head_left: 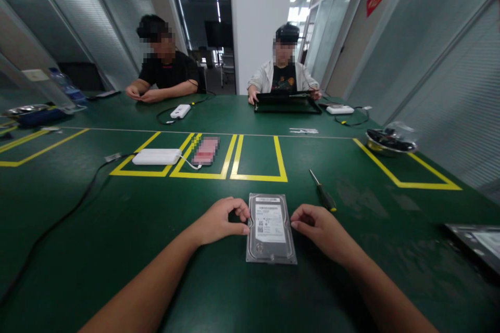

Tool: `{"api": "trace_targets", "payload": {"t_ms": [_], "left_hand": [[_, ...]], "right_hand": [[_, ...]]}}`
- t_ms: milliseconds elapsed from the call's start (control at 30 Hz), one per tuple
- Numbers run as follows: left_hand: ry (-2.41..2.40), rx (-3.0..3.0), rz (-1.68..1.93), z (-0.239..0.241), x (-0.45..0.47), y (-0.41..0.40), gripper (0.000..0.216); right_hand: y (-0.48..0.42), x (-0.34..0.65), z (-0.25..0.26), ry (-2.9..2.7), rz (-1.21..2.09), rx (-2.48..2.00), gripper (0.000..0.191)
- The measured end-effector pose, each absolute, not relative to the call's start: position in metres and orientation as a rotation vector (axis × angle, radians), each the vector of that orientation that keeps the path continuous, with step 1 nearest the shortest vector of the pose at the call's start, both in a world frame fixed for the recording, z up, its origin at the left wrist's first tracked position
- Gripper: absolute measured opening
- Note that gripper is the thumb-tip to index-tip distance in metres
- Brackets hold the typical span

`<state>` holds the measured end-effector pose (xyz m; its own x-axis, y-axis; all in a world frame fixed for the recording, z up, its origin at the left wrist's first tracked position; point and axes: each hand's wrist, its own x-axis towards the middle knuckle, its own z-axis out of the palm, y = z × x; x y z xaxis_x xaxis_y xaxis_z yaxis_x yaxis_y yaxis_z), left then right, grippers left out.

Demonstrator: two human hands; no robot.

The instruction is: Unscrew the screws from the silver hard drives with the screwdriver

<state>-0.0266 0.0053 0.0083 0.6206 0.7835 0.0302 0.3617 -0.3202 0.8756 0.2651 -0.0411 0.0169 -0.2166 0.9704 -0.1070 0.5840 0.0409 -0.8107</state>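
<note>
A hard drive (270, 229) with a white printed label faces up near the middle of the green table, its long sides running away from me. My left hand (224, 221) has its thumb and curled fingers against the drive's left edge. On the opposite side, the bent fingertips and thumb of my right hand (316, 226) meet the right edge, so the drive sits between both hands. Beyond my right hand lies a screwdriver (323, 193) with a dark handle and its metal shaft pointing away.
Yellow tape (260, 178) marks boxes ahead; a white power bank (157, 156) is cabled to a blurred pink phone (205, 151). A metal bowl (390, 144) of dark items stands right, near a dark device (474, 247). Two people sit opposite, one holding a black frame (287, 104).
</note>
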Motion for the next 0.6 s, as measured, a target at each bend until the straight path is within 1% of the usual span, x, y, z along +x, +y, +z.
{"api": "trace_targets", "payload": {"t_ms": [100,200,300,367,433,500,533,600], "left_hand": [[0.899,1.919,0.580,0.008,-0.027,0.005,0.028],[0.889,1.915,0.598,0.007,-0.027,0.005,0.029],[0.917,1.914,0.653,0.008,-0.024,0.002,0.025],[0.958,1.933,0.712,0.011,-0.020,-0.001,0.020],[0.992,2.005,0.781,0.017,-0.014,-0.007,0.015],[0.977,2.242,0.852,0.025,-0.006,-0.013,0.011],[0.946,2.339,0.858,0.030,-0.001,-0.016,0.010],[0.865,2.509,0.759,0.039,0.008,-0.021,0.012]], "right_hand": [[-0.041,0.271,0.020,-1.841,0.823,-1.662,0.014],[-0.040,0.279,0.024,-1.815,0.471,-1.793,0.019],[-0.039,0.289,0.027,-1.810,0.128,-1.921,0.021],[-0.038,0.294,0.026,-1.827,-0.041,-2.016,0.030],[-0.038,0.298,0.024,-1.850,-0.149,-2.116,0.036],[-0.037,0.300,0.021,-1.882,-0.197,-2.198,0.036],[-0.037,0.300,0.019,-1.904,-0.203,-2.226,0.035],[-0.036,0.300,0.015,-1.950,-0.195,-2.262,0.033]]}}
